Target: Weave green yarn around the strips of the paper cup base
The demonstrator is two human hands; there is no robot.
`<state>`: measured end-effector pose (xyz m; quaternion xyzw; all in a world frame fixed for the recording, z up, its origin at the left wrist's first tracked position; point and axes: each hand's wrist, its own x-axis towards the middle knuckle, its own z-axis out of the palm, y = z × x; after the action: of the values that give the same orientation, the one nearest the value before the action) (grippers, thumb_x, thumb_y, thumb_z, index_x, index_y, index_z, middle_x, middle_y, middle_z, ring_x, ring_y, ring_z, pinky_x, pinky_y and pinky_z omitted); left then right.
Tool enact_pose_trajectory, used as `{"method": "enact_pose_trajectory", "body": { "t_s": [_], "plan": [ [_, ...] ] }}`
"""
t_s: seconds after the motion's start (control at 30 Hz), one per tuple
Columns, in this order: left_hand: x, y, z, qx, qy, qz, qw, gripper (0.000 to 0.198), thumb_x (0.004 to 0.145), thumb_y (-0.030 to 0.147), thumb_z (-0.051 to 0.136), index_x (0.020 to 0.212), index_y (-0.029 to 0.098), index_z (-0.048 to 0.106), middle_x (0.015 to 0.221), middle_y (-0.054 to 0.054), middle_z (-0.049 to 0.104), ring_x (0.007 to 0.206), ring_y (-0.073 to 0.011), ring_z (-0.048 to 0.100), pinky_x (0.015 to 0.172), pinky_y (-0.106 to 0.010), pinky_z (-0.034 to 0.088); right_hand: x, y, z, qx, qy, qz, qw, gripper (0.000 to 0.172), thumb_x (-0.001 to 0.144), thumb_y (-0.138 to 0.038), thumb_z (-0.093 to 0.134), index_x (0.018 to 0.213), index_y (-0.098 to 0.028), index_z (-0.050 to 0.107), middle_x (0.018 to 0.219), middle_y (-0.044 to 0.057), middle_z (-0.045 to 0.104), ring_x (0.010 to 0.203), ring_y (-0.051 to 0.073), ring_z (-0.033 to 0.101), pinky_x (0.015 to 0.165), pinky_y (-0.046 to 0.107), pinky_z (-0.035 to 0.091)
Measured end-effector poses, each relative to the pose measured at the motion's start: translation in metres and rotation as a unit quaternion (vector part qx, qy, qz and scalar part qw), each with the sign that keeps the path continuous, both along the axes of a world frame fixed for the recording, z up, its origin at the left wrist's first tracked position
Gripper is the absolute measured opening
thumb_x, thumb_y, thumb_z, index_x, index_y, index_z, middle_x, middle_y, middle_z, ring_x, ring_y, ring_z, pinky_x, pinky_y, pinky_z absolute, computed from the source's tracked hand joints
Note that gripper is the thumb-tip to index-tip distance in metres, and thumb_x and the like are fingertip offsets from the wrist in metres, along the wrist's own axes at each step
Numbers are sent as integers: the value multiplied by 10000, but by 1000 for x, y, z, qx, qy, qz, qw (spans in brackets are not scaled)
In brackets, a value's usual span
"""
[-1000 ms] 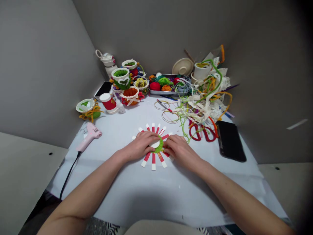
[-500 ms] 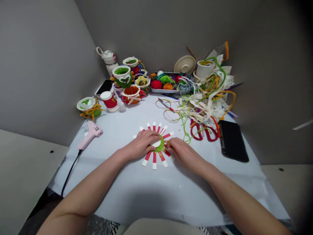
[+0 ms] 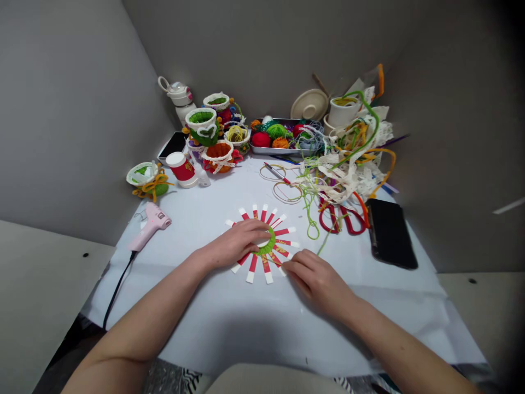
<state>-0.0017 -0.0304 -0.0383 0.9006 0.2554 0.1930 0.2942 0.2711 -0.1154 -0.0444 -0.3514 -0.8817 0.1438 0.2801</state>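
Note:
A paper cup [image 3: 253, 265] cut into red strips with white tips lies spread flat like a sun on the table. Green yarn [image 3: 270, 241] is woven in a ring around its white centre. My left hand [image 3: 233, 242] lies over its left side, thumb and fingers gripping it at the ring. Just right of the strips, my right hand [image 3: 318, 278] pinches the green yarn strand, which runs from the ring to the fingertips. Beyond that hand, the strand trails up toward red-handled scissors [image 3: 328, 220].
A pink glue gun [image 3: 150, 224] with a black cord lies left. Yarn-wrapped cups [image 3: 202, 125] and a red-and-white paper cup [image 3: 181, 169] stand behind. A metal tray [image 3: 283, 151] holds yarn balls. Lace and yarn [image 3: 348, 169] pile up right, near a black phone [image 3: 392, 233].
My right hand has moved right and toward me, drawing the yarn out from the ring. The strip cup has turned slightly under my left hand.

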Motion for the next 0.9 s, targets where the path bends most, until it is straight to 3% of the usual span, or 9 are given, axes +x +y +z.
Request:
{"method": "enact_pose_trajectory", "body": {
  "t_s": [0.2, 0.5, 0.67, 0.9],
  "plan": [
    [0, 0, 0, -1, 2, -10, 1000, 323, 1053, 158, 526, 1354, 237, 614, 1443, -121, 602, 1366, -255, 548, 1142, -499, 468, -2, -22, -8, 39, 12, 6, 999, 177, 1012, -72, 520, 1078, -139, 670, 836, 86, 654, 752, 206, 544, 670, 334, 501],
    [-2, -2, 4, -11, 21, -2, 1000, 333, 1040, 148, 534, 1347, 245, 621, 1434, -119, 600, 1326, -261, 559, 1119, -495, 476, 0, -37, -14, 31, -3, -19, 999, 222, 1025, -89, 480, 1029, -198, 673, 826, 71, 647, 729, 199, 546, 655, 334, 487],
    [0, -2, 5, -14, 17, -6, 1000, 350, 1025, 114, 533, 1340, 242, 619, 1429, -118, 600, 1323, -259, 561, 1122, -502, 485, 0, -22, -9, -8, 20, -113, 993, 171, 1029, -135, 521, 947, -197, 657, 845, 73, 632, 801, 215, 585, 726, 357, 515],
    [0, -2, 5, -29, 3, -28, 999, 348, 1047, 138, 513, 1360, 255, 613, 1433, -123, 599, 1354, -256, 547, 1153, -510, 471, -1, 20, -5, -102, 23, -140, 985, 207, 1011, -254, 607, 808, -217, 626, 809, 41, 627, 776, 205, 592, 701, 337, 480]
  ]
}}
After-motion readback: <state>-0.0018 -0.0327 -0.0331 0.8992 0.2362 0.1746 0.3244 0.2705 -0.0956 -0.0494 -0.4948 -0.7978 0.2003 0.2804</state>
